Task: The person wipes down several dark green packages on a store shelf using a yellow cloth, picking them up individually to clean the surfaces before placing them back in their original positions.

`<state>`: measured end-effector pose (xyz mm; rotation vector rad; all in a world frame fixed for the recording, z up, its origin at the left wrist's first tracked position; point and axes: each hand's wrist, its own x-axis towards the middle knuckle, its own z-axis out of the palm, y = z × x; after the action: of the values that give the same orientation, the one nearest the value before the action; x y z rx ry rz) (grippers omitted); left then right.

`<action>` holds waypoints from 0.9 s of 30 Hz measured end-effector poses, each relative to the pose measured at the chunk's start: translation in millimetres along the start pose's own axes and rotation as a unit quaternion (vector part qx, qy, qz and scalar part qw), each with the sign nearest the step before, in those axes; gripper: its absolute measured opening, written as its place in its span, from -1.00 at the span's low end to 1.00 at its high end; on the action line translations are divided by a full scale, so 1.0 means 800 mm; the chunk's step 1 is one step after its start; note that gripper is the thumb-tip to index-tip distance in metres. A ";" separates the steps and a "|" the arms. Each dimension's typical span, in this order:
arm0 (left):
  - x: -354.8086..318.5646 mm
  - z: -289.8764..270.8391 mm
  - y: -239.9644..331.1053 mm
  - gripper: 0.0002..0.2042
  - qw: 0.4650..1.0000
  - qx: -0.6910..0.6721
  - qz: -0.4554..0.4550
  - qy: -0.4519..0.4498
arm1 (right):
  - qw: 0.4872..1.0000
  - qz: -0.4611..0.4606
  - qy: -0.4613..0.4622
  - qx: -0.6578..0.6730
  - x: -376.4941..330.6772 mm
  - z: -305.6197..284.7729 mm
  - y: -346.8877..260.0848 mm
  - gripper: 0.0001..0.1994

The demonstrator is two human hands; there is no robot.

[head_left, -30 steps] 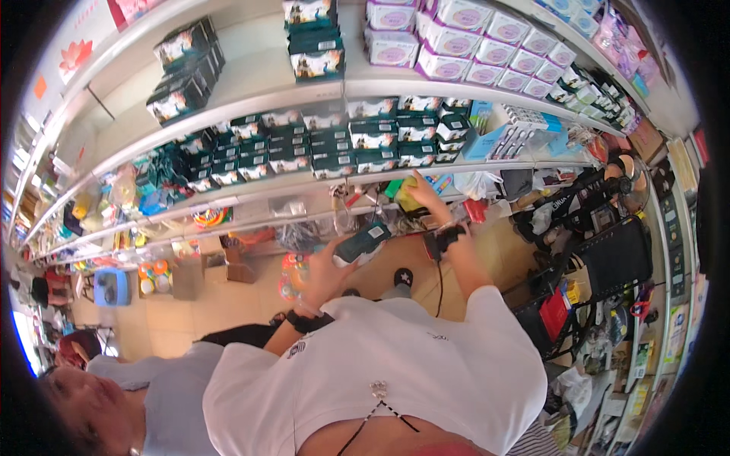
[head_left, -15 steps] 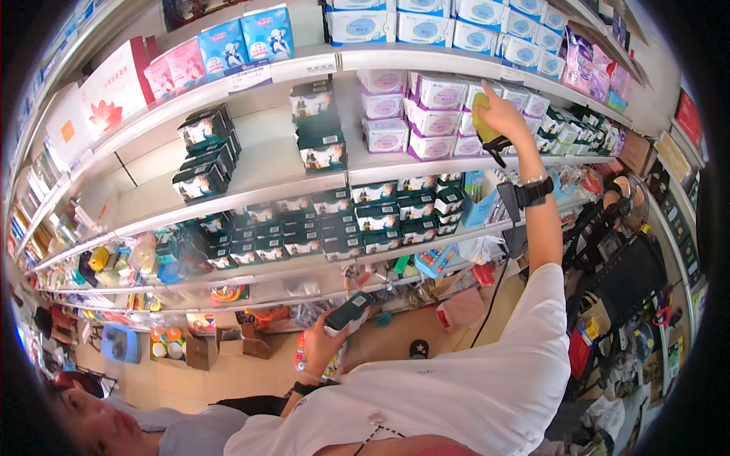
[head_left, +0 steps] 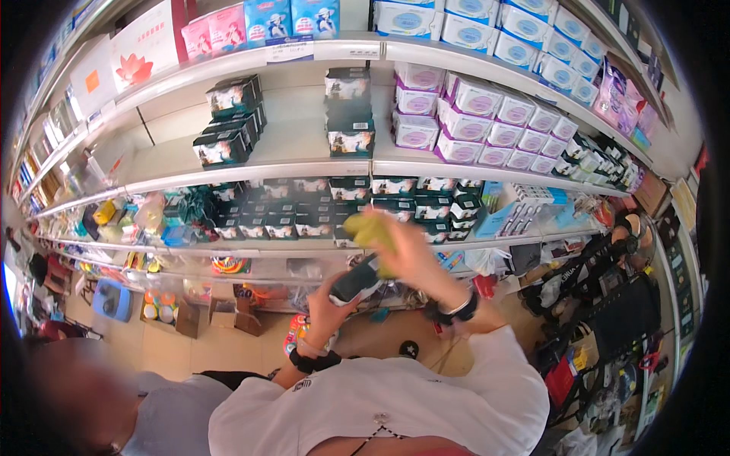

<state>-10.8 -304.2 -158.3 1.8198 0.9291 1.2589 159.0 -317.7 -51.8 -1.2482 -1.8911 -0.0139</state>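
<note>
Could read little, with most print too small or blurred. Saw purple lettering inside ovals on stacked white packs (head_left: 471, 125). Left of packs, spotted pale barcode patches on dark green boxes (head_left: 350, 140). Above packs, saw lettered blue ovals on blue-white packs (head_left: 470, 34). Up left of packs, noted small-print shelf card (head_left: 290, 50); farther left, red print on flower box (head_left: 148, 38). Below right of packs, spotted white letters on black item (head_left: 569, 283).
</note>
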 end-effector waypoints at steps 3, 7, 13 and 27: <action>-0.004 0.011 -0.017 -0.70 0.992 0.038 0.107 0.046 | 0.994 -0.068 -0.076 -0.023 -0.041 0.067 -0.042 -0.59; -0.016 -0.006 -0.001 -0.68 0.994 0.020 0.103 0.033 | 0.995 -0.044 -0.087 0.017 -0.055 0.066 -0.041 -0.58; -0.008 -0.028 0.032 -0.59 0.983 0.029 0.180 -0.012 | 0.991 0.121 0.058 0.025 -0.069 0.056 0.049 -0.71; -0.016 -0.005 0.032 -0.75 0.975 -0.146 -0.050 0.162 | 0.957 0.043 0.190 0.213 -0.087 0.120 -0.032 -0.55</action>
<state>-14.1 -326.7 -140.2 1.3480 0.9376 1.5668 87.9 -341.4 -147.8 -0.9487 -1.4118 0.1784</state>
